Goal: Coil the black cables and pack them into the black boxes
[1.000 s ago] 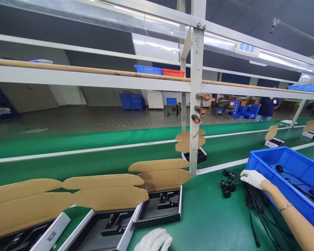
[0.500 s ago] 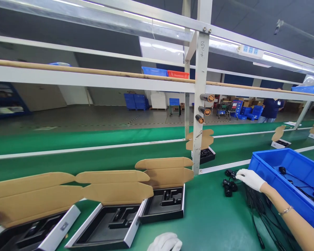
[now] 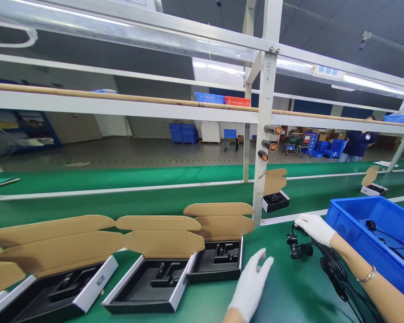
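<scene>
A strip of bare tabletop between the near row's rightmost box and the black cables leaves the left hand room to pass. The white post stands at the strip's back left. Raised cardboard lids bar a low reach over the boxes; the blue bin walls off the right hand's outer side.
</scene>
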### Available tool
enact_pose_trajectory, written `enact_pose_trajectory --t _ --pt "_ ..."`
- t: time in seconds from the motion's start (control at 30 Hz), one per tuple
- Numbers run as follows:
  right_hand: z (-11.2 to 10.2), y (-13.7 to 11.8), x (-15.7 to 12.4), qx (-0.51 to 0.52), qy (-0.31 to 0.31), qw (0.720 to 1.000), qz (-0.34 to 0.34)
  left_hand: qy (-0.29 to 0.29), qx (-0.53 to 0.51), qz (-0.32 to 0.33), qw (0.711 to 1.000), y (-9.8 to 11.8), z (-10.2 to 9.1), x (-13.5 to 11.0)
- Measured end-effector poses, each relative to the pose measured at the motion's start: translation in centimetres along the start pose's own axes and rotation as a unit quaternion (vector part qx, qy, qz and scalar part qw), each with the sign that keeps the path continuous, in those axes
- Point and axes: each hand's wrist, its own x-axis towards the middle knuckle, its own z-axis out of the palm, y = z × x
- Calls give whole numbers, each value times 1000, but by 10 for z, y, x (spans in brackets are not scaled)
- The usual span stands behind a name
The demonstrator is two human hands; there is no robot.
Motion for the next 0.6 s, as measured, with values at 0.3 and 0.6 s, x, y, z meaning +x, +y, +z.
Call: enact_pose_trajectory --t 0.3,0.6 --pt "11 -11 -1 64 8 998 0 -70 -9 -16 997 19 87 76" --pt "21 19 -2 202 -86 966 137 44 81 -35 995 3 84 89"
